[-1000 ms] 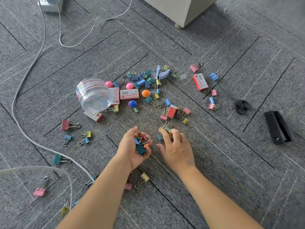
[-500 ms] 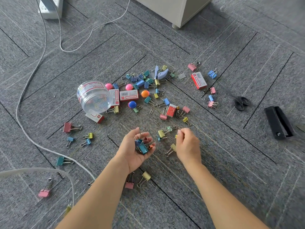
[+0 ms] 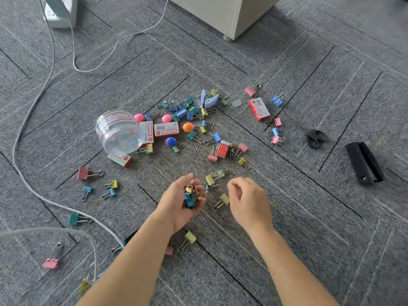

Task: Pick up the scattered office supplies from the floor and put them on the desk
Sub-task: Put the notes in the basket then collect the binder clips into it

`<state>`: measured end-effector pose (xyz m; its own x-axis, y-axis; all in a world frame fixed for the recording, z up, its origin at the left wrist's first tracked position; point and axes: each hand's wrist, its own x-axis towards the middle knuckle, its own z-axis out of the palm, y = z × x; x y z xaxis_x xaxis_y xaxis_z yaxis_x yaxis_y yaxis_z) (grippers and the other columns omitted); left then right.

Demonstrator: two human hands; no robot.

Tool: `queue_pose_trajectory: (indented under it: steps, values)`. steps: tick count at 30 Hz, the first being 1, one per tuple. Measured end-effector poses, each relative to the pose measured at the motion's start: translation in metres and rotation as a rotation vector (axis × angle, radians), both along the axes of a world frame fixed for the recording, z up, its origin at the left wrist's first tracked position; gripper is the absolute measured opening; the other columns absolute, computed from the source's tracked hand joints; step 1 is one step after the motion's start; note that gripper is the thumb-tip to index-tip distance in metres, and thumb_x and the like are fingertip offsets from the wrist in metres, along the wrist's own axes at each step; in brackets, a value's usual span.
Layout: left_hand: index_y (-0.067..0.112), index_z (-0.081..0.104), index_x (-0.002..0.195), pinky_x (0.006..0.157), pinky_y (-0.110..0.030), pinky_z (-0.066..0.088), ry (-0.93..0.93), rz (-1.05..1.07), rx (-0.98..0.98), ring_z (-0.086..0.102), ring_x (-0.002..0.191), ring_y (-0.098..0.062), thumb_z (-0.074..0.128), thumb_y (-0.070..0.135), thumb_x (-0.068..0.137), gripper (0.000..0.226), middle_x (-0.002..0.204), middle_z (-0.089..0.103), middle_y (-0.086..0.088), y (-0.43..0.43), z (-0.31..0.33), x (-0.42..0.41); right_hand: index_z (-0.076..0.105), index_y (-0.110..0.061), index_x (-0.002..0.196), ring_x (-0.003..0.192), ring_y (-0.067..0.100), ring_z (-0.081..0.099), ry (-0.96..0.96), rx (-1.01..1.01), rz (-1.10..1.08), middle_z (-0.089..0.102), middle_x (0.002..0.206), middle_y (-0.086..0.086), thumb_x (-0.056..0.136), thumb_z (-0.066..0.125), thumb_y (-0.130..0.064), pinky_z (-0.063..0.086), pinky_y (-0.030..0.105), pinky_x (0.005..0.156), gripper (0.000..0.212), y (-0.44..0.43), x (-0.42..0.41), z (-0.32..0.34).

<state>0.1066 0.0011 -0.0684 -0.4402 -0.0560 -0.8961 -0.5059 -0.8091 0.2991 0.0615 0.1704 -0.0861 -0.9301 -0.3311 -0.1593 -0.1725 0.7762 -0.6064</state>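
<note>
Coloured binder clips lie scattered over the grey carpet, thickest in a pile [image 3: 187, 108] at the middle. My left hand [image 3: 183, 204] is cupped palm up and holds several binder clips [image 3: 189, 196], teal, gold and orange. My right hand [image 3: 247, 199] hovers just right of it with its fingers loosely curled; it is blurred and I see nothing in it. A yellow clip [image 3: 221, 200] lies between the hands, and two more clips [image 3: 212, 178] lie just beyond the fingertips. Another yellow clip [image 3: 188, 238] and a pink one [image 3: 169, 250] lie under my left forearm.
A clear jar [image 3: 119, 131] lies on its side beside red-and-white staple boxes [image 3: 165, 129] and round ball pins [image 3: 188, 127]. Scissors [image 3: 314, 138] and a black stapler [image 3: 364, 162] lie at the right. White cables [image 3: 26, 177] cross the left floor. A cabinet corner [image 3: 231, 16] stands at the top.
My right hand lifted from the clips it was pinching on the carpet and loosened its fingers. My left hand stayed cupped, with the clips in it shifted.
</note>
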Motion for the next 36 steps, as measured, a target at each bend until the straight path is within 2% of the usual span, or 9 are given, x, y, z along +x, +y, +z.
queue_pose_trajectory:
  steps: [2, 5, 10, 14, 25, 28, 31, 33, 36]
  values:
    - [0.000, 0.061, 0.099, 0.061, -0.028, 0.055, 0.048, -0.068, -0.078, 0.059, 0.074, -0.022, 0.071, 0.015, 0.086, 0.022, 0.093, 0.059, -0.016, -0.003, -0.002, 0.002, 0.057, -0.025, 0.128, 0.099, 0.011, 0.054, -0.089, 0.237, 0.141, 0.051, 0.115, -0.005, 0.096, 0.058, -0.038, 0.051, 0.022, 0.078, 0.035, 0.009, 0.004, -0.006]
    - [-0.001, 0.063, 0.099, 0.061, -0.025, 0.057, 0.137, -0.261, -0.265, 0.061, 0.075, -0.022, 0.076, -0.002, 0.078, 0.025, 0.092, 0.062, -0.016, -0.006, 0.001, 0.003, 0.054, -0.024, 0.129, 0.104, 0.015, 0.051, -0.130, 0.247, 0.234, 0.047, 0.116, -0.003, 0.094, 0.063, -0.033, 0.050, 0.026, 0.087, 0.038, 0.006, 0.010, -0.007]
    - [0.010, 0.070, 0.094, 0.070, -0.035, 0.058, 0.186, -0.572, -0.682, 0.063, 0.070, -0.018, 0.080, -0.002, 0.074, 0.025, 0.094, 0.069, -0.009, -0.020, 0.001, 0.009, 0.052, -0.020, 0.096, 0.074, 0.008, 0.055, -0.254, 0.159, 0.104, 0.059, 0.092, -0.003, 0.092, 0.066, -0.026, 0.048, 0.018, 0.063, 0.016, 0.002, -0.001, -0.003]
    - [0.026, 0.070, 0.091, 0.074, -0.044, 0.058, 0.189, -0.774, -0.889, 0.063, 0.067, -0.018, 0.082, 0.013, 0.074, 0.025, 0.090, 0.072, -0.002, -0.029, -0.004, 0.015, 0.060, -0.022, 0.089, 0.068, 0.008, 0.061, -0.334, -0.178, -0.101, 0.065, 0.079, -0.007, 0.086, 0.072, -0.033, 0.046, 0.015, 0.056, 0.016, -0.012, -0.008, 0.015]
    - [0.032, 0.067, 0.103, 0.067, -0.003, 0.042, 0.419, -0.739, -1.019, 0.060, 0.075, 0.009, 0.082, 0.009, 0.073, 0.041, 0.089, 0.069, 0.007, -0.019, -0.003, 0.022, 0.070, -0.022, 0.079, 0.066, 0.003, 0.059, -0.196, -0.141, 0.101, 0.066, 0.077, -0.008, 0.083, 0.076, -0.030, 0.042, 0.010, 0.054, 0.011, -0.052, 0.002, 0.030]
    - [0.034, 0.070, 0.096, 0.065, -0.023, 0.051, 0.446, -0.740, -0.899, 0.060, 0.063, -0.001, 0.079, 0.013, 0.080, 0.027, 0.081, 0.072, 0.005, -0.019, -0.005, 0.022, 0.076, -0.021, 0.090, 0.074, 0.006, 0.062, -0.220, -0.168, 0.180, 0.068, 0.088, -0.006, 0.087, 0.071, -0.029, 0.048, 0.015, 0.065, 0.010, -0.049, 0.000, 0.029]
    - [0.037, 0.072, 0.096, 0.061, -0.047, 0.057, 0.368, -0.709, -0.851, 0.060, 0.060, -0.015, 0.078, 0.022, 0.082, 0.021, 0.087, 0.072, -0.002, -0.021, -0.008, 0.023, 0.073, -0.016, 0.095, 0.060, 0.005, 0.056, -0.284, -0.246, 0.057, 0.066, 0.079, -0.007, 0.096, 0.059, -0.023, 0.046, 0.023, 0.052, 0.015, -0.034, -0.014, 0.025]
    - [0.038, 0.071, 0.096, 0.054, -0.043, 0.054, 0.317, -0.703, -0.896, 0.058, 0.057, -0.013, 0.078, 0.025, 0.083, 0.019, 0.089, 0.071, -0.003, -0.026, -0.010, 0.024, 0.069, -0.016, 0.109, 0.082, 0.007, 0.060, -0.143, -0.102, -0.017, 0.065, 0.099, -0.003, 0.097, 0.057, -0.023, 0.051, 0.022, 0.070, 0.019, -0.021, -0.026, 0.013]
    - [0.033, 0.069, 0.102, 0.063, -0.021, 0.048, 0.293, -0.831, -1.147, 0.057, 0.068, -0.002, 0.076, 0.023, 0.084, 0.022, 0.095, 0.068, 0.008, -0.035, -0.009, 0.025, 0.053, -0.026, 0.137, 0.120, 0.022, 0.044, -0.051, 0.248, 0.252, 0.048, 0.132, 0.000, 0.095, 0.060, -0.030, 0.046, 0.034, 0.099, 0.043, -0.017, -0.034, -0.003]
